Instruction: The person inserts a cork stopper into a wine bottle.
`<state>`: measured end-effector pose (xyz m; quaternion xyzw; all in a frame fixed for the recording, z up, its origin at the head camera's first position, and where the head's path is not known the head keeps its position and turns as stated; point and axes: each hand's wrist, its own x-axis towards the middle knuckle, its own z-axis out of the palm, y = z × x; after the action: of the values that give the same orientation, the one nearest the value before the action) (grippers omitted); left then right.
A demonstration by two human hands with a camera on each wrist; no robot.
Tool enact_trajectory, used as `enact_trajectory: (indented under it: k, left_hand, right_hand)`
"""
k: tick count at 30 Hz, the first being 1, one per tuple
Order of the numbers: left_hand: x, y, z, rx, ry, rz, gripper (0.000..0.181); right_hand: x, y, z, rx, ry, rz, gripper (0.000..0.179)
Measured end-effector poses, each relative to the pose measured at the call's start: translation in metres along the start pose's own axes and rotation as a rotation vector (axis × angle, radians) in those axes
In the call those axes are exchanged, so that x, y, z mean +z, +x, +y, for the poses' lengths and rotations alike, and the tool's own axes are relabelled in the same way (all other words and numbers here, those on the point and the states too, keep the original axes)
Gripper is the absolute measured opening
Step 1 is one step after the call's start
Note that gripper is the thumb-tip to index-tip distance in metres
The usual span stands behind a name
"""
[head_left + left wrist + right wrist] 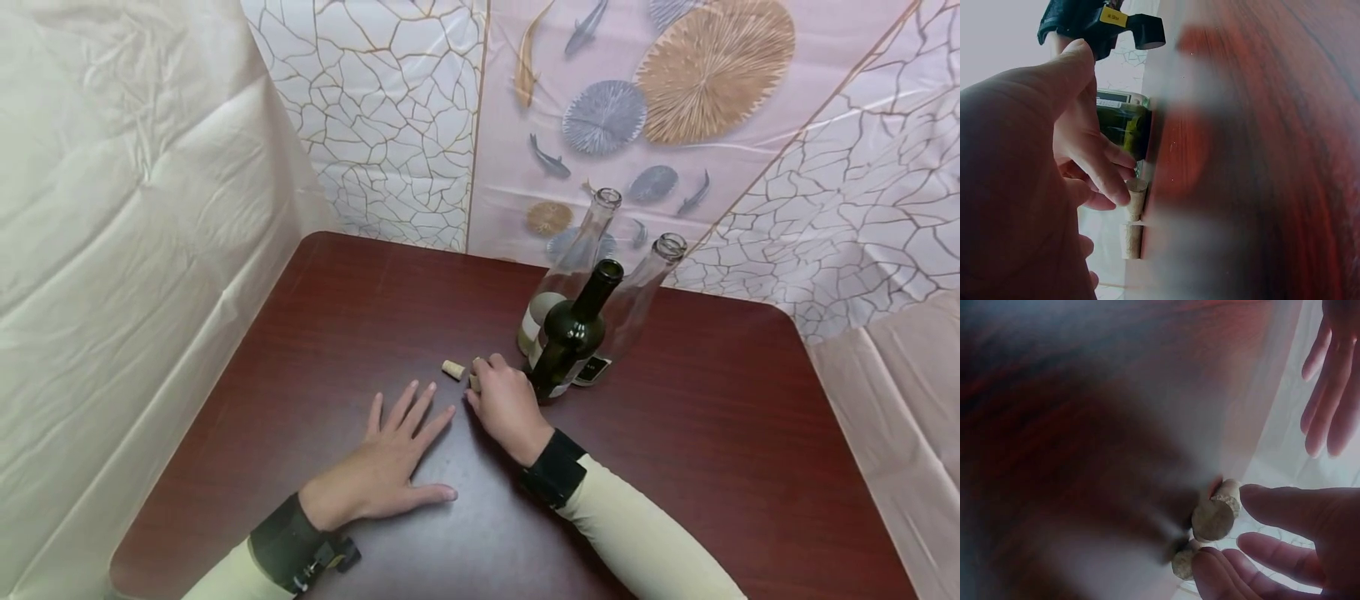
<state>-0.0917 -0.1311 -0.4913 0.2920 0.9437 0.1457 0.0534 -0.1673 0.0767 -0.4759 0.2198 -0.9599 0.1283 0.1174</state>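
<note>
My left hand (pixel 384 473) is held palm-down over the dark red table (pixel 352 308), fingers and thumb spread, holding nothing. To its right, my right hand (pixel 512 408) reaches low among several small corks. One cork (pixel 1213 519) lies between the thumb and fingertips of that hand, with slim gaps showing on both sides in the right wrist view. The fingertips overlap a second cork (pixel 1183 565). A third, pale cork (pixel 453 369) lies on its side just left of the right hand. Beside the right hand's knuckles stands a dark green wine bottle (pixel 573 333).
Behind the green bottle stand two uncorked clear glass bottles, one (pixel 581 246) at the left with a pale label, the other (pixel 637 292) at the right. Patterned cloth (pixel 397 125) hangs along the table's back edge, and plain cream cloth (pixel 150 292) borders the left.
</note>
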Motion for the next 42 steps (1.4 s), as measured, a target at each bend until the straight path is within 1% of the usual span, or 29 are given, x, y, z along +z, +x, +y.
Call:
enact_trajectory:
  k: [5, 8, 13, 15, 20, 24, 26, 28, 32, 33, 35, 39, 40, 42]
  left_hand:
    - [0.000, -0.001, 0.001, 0.002, -0.012, -0.018, 0.100]
    - [0.000, -0.001, 0.002, 0.003, -0.012, -0.016, 0.099]
    - [0.000, -0.001, 0.003, 0.002, -0.002, -0.008, 0.099]
    - [0.000, -0.001, 0.003, 0.000, -0.006, -0.017, 0.099]
    - [-0.002, -0.001, 0.005, -0.006, -0.028, -0.034, 0.098]
    - [-0.002, -0.001, 0.004, -0.002, -0.026, -0.020, 0.098]
    - [-0.003, 0.001, 0.003, 0.011, -0.017, 0.008, 0.096]
    - [-0.004, 0.003, 0.003, 0.040, -0.011, 0.061, 0.094]
    - [-0.011, 0.014, 0.001, 0.120, -0.008, 0.231, 0.087]
    - [-0.014, 0.018, 0.002, 0.131, -0.003, 0.275, 0.084]
    - [-0.020, 0.025, 0.003, 0.125, -0.005, 0.335, 0.080]
    - [-0.033, 0.038, 0.010, 0.091, -0.068, 0.430, 0.068]
    - [-0.036, 0.041, 0.012, 0.090, -0.102, 0.451, 0.064]
    - [-0.042, 0.046, 0.015, 0.111, -0.184, 0.498, 0.057]
  right_hand:
    - [0.006, 0.001, -0.001, 0.013, -0.016, -0.008, 0.024]
    - [0.008, 0.001, 0.000, 0.028, -0.022, -0.004, 0.022]
    - [0.009, 0.003, 0.000, 0.063, 0.007, -0.017, 0.021]
    - [0.008, 0.003, 0.000, 0.071, 0.020, -0.026, 0.021]
    - [0.006, 0.002, 0.001, 0.064, 0.038, -0.024, 0.021]
    - [0.002, 0.001, 0.002, 0.040, 0.050, 0.009, 0.019]
    - [-0.002, 0.000, 0.001, 0.027, 0.057, 0.034, 0.017]
    - [-0.008, -0.001, 0.000, 0.020, 0.073, 0.067, 0.015]
    - [-0.024, -0.004, -0.004, 0.016, 0.112, 0.130, 0.012]
    - [-0.028, -0.005, -0.005, 0.015, 0.123, 0.140, 0.012]
    - [-0.036, -0.007, -0.006, 0.009, 0.146, 0.151, 0.010]
    - [-0.053, -0.014, -0.010, 0.030, 0.211, 0.159, 0.010]
    - [-0.058, -0.017, -0.010, 0.041, 0.234, 0.160, 0.010]
    - [-0.069, -0.021, -0.012, 0.067, 0.294, 0.158, 0.009]
